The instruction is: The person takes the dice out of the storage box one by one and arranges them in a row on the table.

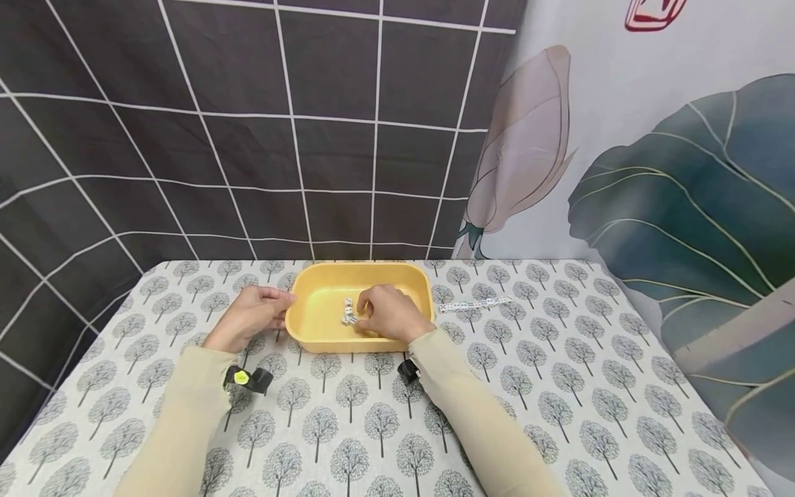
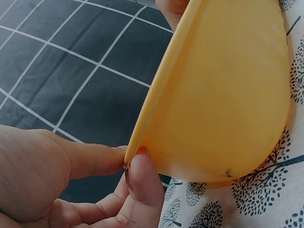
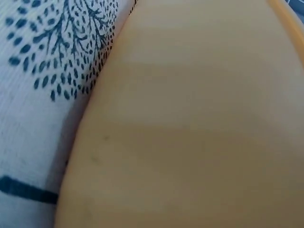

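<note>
A yellow plastic basin point(image 1: 360, 346) stands on the cloth in the head view. My left hand point(image 1: 257, 314) is at its left end, and in the left wrist view thumb and finger pinch the rim point(image 2: 151, 102). Inside the basin lie several small white pieces with dark spots point(image 1: 348, 316), which look like dice. My right hand point(image 1: 393, 312) reaches in over the near wall, bent fingers beside these pieces; whether it grips one is hidden. The right wrist view shows only the basin's outer wall point(image 3: 190, 123) and cloth, not the hand.
To the right of the basin, a straight row of small white spotted pieces point(image 1: 475, 304) lies on the tree-patterned tablecloth point(image 1: 348, 414). Behind the table hang a dark checked curtain point(image 1: 335, 159) and a flower-printed curtain point(image 1: 621, 138). Each wrist wears a black strap.
</note>
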Demonstrator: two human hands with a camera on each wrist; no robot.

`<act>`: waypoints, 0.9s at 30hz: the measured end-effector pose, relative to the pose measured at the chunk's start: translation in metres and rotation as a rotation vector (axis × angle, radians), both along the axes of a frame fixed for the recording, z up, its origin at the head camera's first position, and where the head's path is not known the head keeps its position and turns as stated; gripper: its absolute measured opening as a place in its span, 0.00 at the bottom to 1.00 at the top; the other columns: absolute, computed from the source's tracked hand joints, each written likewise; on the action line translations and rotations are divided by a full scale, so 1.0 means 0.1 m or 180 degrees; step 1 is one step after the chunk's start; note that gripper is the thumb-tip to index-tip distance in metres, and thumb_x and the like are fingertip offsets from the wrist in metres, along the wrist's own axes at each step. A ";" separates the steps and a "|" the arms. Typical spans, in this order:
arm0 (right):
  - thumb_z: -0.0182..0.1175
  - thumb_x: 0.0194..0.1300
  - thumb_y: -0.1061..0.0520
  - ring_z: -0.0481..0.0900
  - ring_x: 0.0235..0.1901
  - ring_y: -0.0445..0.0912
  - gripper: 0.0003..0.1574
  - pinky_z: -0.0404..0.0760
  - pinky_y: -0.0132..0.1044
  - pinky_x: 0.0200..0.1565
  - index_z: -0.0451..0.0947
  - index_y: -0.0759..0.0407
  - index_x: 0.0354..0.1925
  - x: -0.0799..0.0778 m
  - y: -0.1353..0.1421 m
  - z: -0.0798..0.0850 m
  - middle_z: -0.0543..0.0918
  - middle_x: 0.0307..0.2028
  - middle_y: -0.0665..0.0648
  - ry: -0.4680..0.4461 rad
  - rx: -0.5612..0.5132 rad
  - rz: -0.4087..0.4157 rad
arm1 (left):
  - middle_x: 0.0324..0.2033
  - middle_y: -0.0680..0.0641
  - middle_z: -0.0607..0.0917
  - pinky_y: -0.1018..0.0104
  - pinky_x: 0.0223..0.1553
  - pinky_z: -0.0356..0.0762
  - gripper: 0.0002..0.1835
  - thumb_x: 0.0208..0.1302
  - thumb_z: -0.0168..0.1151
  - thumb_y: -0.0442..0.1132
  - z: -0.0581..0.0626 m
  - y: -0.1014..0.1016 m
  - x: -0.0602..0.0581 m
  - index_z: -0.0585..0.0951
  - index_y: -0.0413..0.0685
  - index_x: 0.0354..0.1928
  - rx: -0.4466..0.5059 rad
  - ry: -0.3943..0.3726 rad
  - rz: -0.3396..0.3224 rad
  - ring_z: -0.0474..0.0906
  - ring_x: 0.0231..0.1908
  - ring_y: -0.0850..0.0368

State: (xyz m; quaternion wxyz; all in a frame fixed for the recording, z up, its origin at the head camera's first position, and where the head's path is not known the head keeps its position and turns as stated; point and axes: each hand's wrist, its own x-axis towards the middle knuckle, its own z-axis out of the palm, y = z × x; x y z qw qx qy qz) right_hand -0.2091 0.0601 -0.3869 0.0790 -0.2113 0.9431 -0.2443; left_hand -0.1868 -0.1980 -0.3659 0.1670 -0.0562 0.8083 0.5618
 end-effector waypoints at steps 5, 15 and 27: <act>0.77 0.57 0.50 0.77 0.32 0.41 0.15 0.80 0.33 0.38 0.87 0.53 0.41 -0.01 -0.01 -0.02 0.82 0.30 0.48 -0.0084 -0.0061 0.0012 | 0.44 0.41 0.85 0.69 0.42 0.89 0.19 0.77 0.55 0.37 0.00 0.01 0.00 0.73 0.27 0.60 -0.0040 -0.0004 0.0008 0.83 0.35 0.60; 0.74 0.60 0.56 0.74 0.28 0.40 0.05 0.75 0.32 0.32 0.86 0.52 0.34 -0.03 -0.02 -0.03 0.79 0.24 0.47 0.0015 -0.0075 0.0137 | 0.45 0.41 0.85 0.69 0.41 0.89 0.19 0.77 0.55 0.38 0.01 0.02 0.00 0.74 0.28 0.60 -0.0088 0.0011 0.0032 0.83 0.35 0.60; 0.73 0.61 0.55 0.77 0.27 0.40 0.04 0.78 0.33 0.32 0.86 0.51 0.35 -0.01 0.01 0.00 0.81 0.24 0.46 -0.0010 -0.0072 0.0086 | 0.41 0.44 0.85 0.70 0.40 0.89 0.18 0.77 0.55 0.37 -0.02 0.01 0.01 0.74 0.27 0.58 -0.0051 0.0034 0.0040 0.82 0.33 0.60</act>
